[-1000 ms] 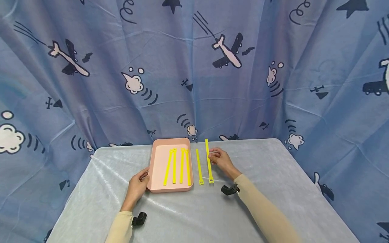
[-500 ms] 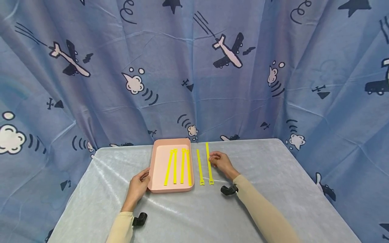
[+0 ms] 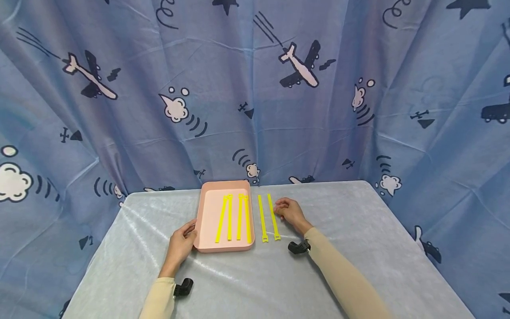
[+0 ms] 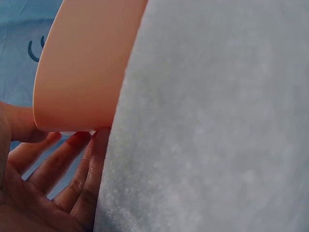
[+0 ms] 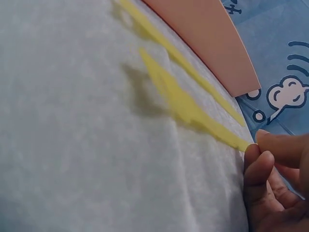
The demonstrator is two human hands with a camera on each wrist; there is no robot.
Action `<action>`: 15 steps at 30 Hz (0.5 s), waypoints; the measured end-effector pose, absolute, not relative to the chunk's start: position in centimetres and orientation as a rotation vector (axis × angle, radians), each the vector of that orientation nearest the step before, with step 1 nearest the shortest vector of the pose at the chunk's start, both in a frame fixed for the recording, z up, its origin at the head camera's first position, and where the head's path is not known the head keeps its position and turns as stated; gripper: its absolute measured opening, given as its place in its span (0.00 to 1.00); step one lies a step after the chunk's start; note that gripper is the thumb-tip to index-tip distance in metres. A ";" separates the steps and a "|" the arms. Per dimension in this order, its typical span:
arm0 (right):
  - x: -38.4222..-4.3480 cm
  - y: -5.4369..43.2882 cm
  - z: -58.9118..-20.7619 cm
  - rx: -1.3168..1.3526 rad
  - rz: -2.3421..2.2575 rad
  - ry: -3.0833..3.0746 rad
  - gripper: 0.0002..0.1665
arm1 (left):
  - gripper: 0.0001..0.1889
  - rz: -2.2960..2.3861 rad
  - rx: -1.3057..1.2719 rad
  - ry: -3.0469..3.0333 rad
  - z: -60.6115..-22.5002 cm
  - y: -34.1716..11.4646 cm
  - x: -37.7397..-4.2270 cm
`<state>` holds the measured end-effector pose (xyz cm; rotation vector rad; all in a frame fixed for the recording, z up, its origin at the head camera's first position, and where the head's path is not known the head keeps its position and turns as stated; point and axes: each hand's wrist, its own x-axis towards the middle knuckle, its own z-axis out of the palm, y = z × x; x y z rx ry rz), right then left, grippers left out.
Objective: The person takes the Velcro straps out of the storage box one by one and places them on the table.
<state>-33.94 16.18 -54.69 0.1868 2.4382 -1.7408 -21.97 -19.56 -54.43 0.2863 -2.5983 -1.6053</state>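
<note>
My left hand (image 3: 182, 241) touches the left side of the pink tray (image 3: 203, 239) near its front corner. In the left wrist view the thumb and fairly straight fingers (image 4: 63, 159) meet the tray's outer wall. To the right of the tray lie two yellow hook-and-loop cable ties with slotted heads. The tie nearer the tray (image 3: 261, 217) has nothing on it. My right hand (image 3: 292, 212) is beside the outer cable tie (image 3: 272, 217); in the right wrist view, thumb and index finger pinch its far end, and the strip casts a shadow on the cloth.
Several yellow cable ties (image 3: 229, 221) lie inside the tray in slanted, near-parallel lines. A pale grey cloth (image 3: 247, 283) covers the table, and a blue curtain (image 3: 247, 79) with airplane prints hangs behind. Each wrist wears a black camera (image 3: 183, 288).
The outer cable tie has come down beside the other one, its far end lower in the head view. My right hand has shifted slightly with it; the left hand and tray hold still.
</note>
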 end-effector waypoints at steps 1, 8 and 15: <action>-33.9 16.2 -54.6 0.190 -1.746 2.435 0.13 | 0.22 -1.609 0.283 -2.597 -54.4 -19.5 -22.0; -33.7 16.3 -54.3 0.192 -1.753 2.424 0.15 | 0.23 -1.627 0.286 -2.599 -54.3 -19.5 -21.9; -33.4 16.5 -53.9 0.145 -1.789 2.393 0.18 | 0.23 -1.613 0.283 -2.601 -54.4 -19.5 -22.0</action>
